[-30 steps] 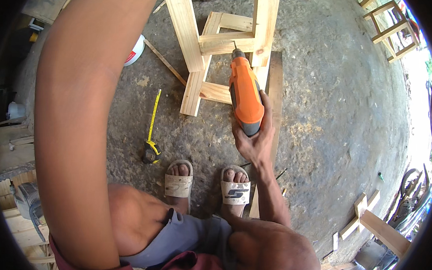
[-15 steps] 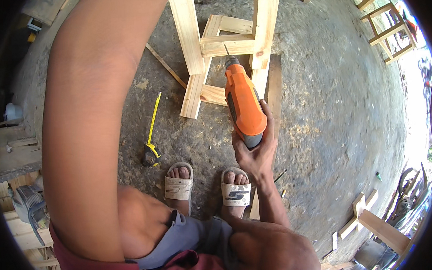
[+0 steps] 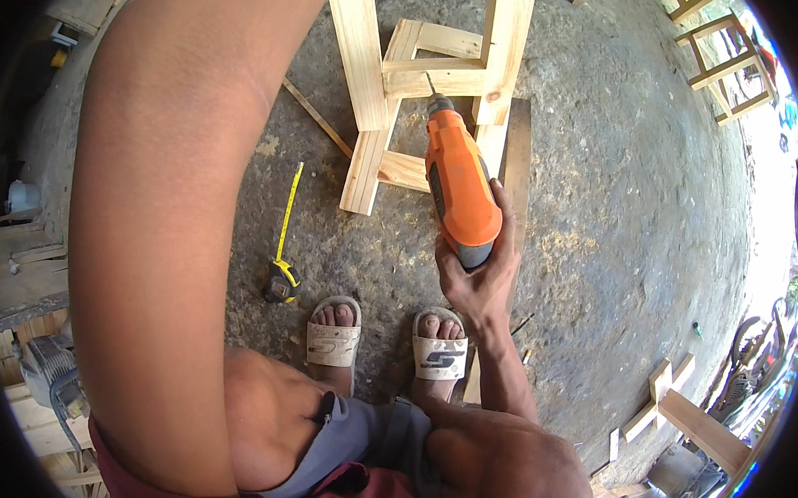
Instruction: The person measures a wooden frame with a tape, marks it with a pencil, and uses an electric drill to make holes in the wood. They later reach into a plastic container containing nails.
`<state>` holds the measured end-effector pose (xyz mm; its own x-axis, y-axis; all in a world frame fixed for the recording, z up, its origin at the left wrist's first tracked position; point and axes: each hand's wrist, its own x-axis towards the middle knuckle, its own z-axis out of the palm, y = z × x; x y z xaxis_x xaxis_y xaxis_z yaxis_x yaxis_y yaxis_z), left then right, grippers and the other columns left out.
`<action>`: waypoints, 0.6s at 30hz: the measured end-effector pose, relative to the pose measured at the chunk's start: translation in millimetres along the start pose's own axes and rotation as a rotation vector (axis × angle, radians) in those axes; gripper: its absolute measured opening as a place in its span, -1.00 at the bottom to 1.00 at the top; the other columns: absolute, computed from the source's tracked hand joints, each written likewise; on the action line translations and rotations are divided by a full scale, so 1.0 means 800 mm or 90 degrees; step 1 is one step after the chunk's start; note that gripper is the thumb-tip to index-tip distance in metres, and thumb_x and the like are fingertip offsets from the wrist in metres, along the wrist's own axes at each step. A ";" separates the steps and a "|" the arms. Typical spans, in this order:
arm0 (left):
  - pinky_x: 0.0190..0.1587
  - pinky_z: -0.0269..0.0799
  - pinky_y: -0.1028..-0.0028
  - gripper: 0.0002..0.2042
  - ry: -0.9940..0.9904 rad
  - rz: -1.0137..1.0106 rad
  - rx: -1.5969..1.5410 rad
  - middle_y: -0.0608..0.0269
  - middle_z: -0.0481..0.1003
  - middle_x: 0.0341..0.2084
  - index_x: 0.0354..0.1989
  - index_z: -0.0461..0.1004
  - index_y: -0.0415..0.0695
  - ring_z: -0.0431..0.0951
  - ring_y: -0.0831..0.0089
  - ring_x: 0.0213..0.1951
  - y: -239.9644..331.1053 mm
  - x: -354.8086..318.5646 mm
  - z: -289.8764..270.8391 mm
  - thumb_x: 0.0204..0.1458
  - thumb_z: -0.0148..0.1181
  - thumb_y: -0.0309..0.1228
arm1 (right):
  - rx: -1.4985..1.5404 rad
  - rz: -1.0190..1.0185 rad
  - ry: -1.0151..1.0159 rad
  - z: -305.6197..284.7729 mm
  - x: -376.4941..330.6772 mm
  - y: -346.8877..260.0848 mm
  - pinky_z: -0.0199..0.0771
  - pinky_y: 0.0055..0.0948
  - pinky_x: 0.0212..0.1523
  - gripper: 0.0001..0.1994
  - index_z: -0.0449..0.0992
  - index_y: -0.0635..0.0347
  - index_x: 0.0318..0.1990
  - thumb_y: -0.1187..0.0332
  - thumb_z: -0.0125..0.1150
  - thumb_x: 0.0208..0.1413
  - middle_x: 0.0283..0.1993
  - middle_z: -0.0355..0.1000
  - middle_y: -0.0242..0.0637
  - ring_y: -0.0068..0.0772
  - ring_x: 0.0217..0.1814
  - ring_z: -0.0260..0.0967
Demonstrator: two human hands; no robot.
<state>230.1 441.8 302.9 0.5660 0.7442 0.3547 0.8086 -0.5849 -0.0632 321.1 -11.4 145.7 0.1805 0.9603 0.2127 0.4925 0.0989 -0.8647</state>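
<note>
Since the earlier frame, the orange power drill point(image 3: 460, 186) has edged up toward the pale wooden frame point(image 3: 427, 70), its bit at a crosspiece. Right hand point(image 3: 482, 272) wraps its grip. Left hand is out of view. Yellow tape measure point(image 3: 284, 270) lies nearby.
</note>
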 end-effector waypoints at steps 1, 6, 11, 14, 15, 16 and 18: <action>0.25 0.41 0.22 -0.10 -0.001 0.003 -0.001 -0.18 0.46 0.17 0.23 0.37 -0.28 0.46 0.01 0.22 0.000 0.001 0.002 -0.31 0.63 -0.08 | -0.001 0.000 0.004 0.000 0.000 0.000 0.64 -0.20 -0.07 -0.17 0.02 0.23 0.46 0.51 0.28 0.00 -0.03 0.57 0.15 0.04 -0.03 0.63; 0.25 0.41 0.22 -0.07 -0.019 -0.009 -0.006 -0.17 0.46 0.18 0.25 0.34 -0.29 0.46 0.02 0.23 0.000 0.006 0.005 -0.33 0.64 -0.09 | -0.015 0.009 0.000 -0.001 0.000 0.000 0.64 -0.18 -0.06 -0.16 0.04 0.24 0.45 0.51 0.29 -0.03 -0.03 0.57 0.15 0.07 -0.02 0.62; 0.24 0.42 0.22 -0.06 -0.011 -0.001 -0.014 -0.19 0.47 0.15 0.24 0.35 -0.29 0.47 0.01 0.21 -0.007 0.014 0.012 -0.36 0.65 -0.09 | -0.017 -0.005 0.002 0.001 -0.001 0.000 0.64 -0.17 -0.05 -0.16 0.06 0.28 0.44 0.51 0.29 -0.05 -0.03 0.57 0.16 0.08 -0.02 0.62; 0.23 0.43 0.22 -0.07 0.014 0.012 -0.011 -0.19 0.48 0.14 0.21 0.37 -0.29 0.49 0.01 0.19 -0.015 0.018 0.020 -0.37 0.65 -0.09 | -0.023 -0.018 0.009 0.004 0.000 0.000 0.64 -0.18 -0.05 -0.16 0.06 0.29 0.44 0.51 0.30 -0.05 -0.03 0.57 0.16 0.08 -0.02 0.62; 0.22 0.44 0.22 -0.08 0.011 0.015 -0.006 -0.19 0.48 0.13 0.20 0.38 -0.29 0.49 0.01 0.19 -0.014 0.019 0.020 -0.37 0.65 -0.09 | -0.030 -0.015 0.011 0.005 0.000 -0.001 0.64 -0.18 -0.05 -0.16 0.06 0.29 0.44 0.51 0.30 -0.05 -0.03 0.57 0.16 0.08 -0.02 0.62; 0.22 0.44 0.22 -0.09 0.008 0.019 -0.001 -0.20 0.49 0.13 0.20 0.38 -0.29 0.49 0.01 0.19 -0.013 0.020 0.019 -0.38 0.65 -0.09 | -0.035 -0.011 0.011 0.005 -0.001 -0.001 0.64 -0.18 -0.05 -0.16 0.06 0.29 0.44 0.51 0.30 -0.06 -0.03 0.57 0.17 0.07 -0.01 0.62; 0.22 0.44 0.22 -0.10 -0.002 0.012 0.001 -0.19 0.50 0.12 0.19 0.39 -0.29 0.50 0.01 0.18 -0.011 0.018 0.016 -0.38 0.65 -0.09 | -0.042 -0.002 0.006 0.005 -0.001 -0.002 0.64 -0.19 -0.05 -0.15 0.06 0.28 0.45 0.51 0.31 -0.06 -0.02 0.56 0.17 0.07 -0.01 0.62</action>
<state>233.7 461.8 296.6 0.5816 0.7343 0.3500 0.7981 -0.5983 -0.0710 316.7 -11.6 145.4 0.1877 0.9574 0.2195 0.5479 0.0835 -0.8324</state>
